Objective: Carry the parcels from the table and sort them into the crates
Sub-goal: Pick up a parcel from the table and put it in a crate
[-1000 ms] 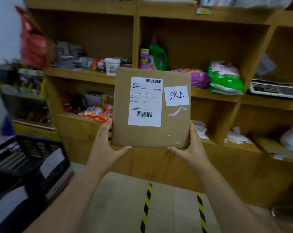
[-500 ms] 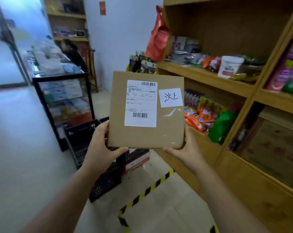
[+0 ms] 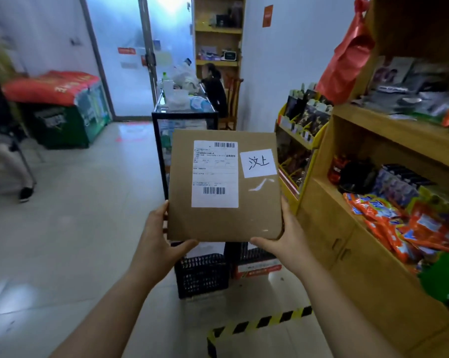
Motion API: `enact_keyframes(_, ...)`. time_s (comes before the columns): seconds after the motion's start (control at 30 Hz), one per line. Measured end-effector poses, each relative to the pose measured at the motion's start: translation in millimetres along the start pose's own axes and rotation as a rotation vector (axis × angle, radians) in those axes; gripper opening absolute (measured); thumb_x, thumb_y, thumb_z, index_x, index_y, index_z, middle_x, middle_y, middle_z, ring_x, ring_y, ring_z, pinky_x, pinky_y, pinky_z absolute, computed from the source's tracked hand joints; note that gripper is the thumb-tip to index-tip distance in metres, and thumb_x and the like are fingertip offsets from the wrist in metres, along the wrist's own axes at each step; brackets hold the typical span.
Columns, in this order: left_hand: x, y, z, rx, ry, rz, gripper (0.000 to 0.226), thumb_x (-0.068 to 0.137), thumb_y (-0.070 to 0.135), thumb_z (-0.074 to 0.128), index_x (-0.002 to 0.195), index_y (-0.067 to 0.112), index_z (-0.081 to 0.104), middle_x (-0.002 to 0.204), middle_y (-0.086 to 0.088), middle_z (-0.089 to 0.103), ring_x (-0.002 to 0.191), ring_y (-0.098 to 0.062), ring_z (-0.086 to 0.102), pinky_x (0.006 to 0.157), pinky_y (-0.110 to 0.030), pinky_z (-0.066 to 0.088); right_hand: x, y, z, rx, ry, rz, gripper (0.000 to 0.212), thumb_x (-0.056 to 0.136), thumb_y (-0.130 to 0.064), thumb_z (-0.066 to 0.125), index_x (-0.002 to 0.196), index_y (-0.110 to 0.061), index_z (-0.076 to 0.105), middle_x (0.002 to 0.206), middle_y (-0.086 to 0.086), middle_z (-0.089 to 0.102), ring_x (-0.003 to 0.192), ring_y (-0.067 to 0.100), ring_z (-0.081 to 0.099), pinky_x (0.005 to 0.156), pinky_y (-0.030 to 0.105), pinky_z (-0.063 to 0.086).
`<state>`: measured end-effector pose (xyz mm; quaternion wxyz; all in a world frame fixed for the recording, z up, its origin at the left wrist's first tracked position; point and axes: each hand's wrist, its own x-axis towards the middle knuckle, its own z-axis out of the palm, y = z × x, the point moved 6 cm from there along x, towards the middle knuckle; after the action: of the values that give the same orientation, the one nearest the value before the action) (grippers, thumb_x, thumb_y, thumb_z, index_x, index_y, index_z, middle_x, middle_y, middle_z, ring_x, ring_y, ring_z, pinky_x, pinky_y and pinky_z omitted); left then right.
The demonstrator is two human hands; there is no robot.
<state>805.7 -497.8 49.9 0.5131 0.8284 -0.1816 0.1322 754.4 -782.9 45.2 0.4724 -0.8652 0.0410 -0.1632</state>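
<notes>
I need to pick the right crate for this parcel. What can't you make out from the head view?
- Black crate: inside hidden by the parcel.
- Second crate: mostly hidden by the parcel and right hand; its label is unreadable.
- Shipping label: print too small.
- Fingers of left hand: behind the parcel.

both arms outstretched, left hand (image 3: 158, 237) and right hand (image 3: 285, 242) raised — thumbs forward, gripping

One parcel (image 3: 224, 187), two hands, seemingly two crates (image 3: 201, 276).
</notes>
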Motion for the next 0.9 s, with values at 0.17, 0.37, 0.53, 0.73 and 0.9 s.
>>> enact_keyframes(0.17, 17, -19, -11, 0.021, 0.067, -0.047, 0.093, 0.066, 0.023, 0.089, 0.141, 0.027, 0.034, 0.125, 0.014, 0.043, 0.106, 0.02, 0.045, 0.078, 0.002, 0.039, 38, 4, 25, -0.012, -0.071, -0.031, 0.119, 0.065, -0.051, 0.088, 0.146, -0.06, 0.001, 0.139, -0.033, 0.032, 0.124, -0.002, 0.036, 0.108, 0.033, 0.04)
enact_keyframes(0.37, 61, -48, -3, 0.041, 0.075, -0.062, 0.091, 0.065, 0.021, 0.089, 0.137, 0.03, 0.036, 0.125, 0.012, 0.044, 0.106, 0.017, 0.047, 0.075, -0.001, 0.042, 86, 21, 45, -0.019, -0.107, 0.03, 0.124, 0.063, -0.057, 0.086, 0.152, -0.051, 0.001, 0.149, -0.015, 0.035, 0.129, 0.008, 0.04, 0.108, 0.04, 0.042)
enact_keyframes(0.53, 109, -58, 36, 0.037, 0.001, -0.042, 0.094, 0.065, 0.02, 0.089, 0.143, 0.017, 0.036, 0.128, 0.008, 0.042, 0.102, 0.002, 0.049, 0.072, -0.003, 0.044, 119, 40, 22, -0.042, -0.075, 0.099, 0.123, 0.061, -0.06, 0.085, 0.15, -0.056, 0.002, 0.145, -0.015, 0.041, 0.127, 0.014, 0.047, 0.104, 0.046, 0.047)
enact_keyframes(0.73, 136, -61, 103, -0.023, -0.091, -0.032, 0.095, 0.066, 0.028, 0.088, 0.144, 0.021, 0.034, 0.133, 0.007, 0.044, 0.112, -0.012, 0.052, 0.088, -0.031, 0.053, 133, 72, -23, -0.066, -0.022, 0.124, 0.119, 0.068, -0.041, 0.089, 0.155, -0.046, 0.009, 0.139, -0.019, 0.042, 0.124, 0.007, 0.043, 0.101, 0.034, 0.044)
enact_keyframes(0.9, 153, -48, 162, -0.028, -0.155, -0.038, 0.099, 0.066, 0.033, 0.087, 0.147, 0.025, 0.03, 0.139, 0.004, 0.044, 0.12, -0.014, 0.05, 0.096, -0.042, 0.052, 139, 114, -68, -0.063, 0.04, 0.194, 0.121, 0.067, -0.04, 0.089, 0.156, -0.044, 0.009, 0.13, -0.02, 0.046, 0.118, 0.006, 0.045, 0.094, 0.025, 0.045)
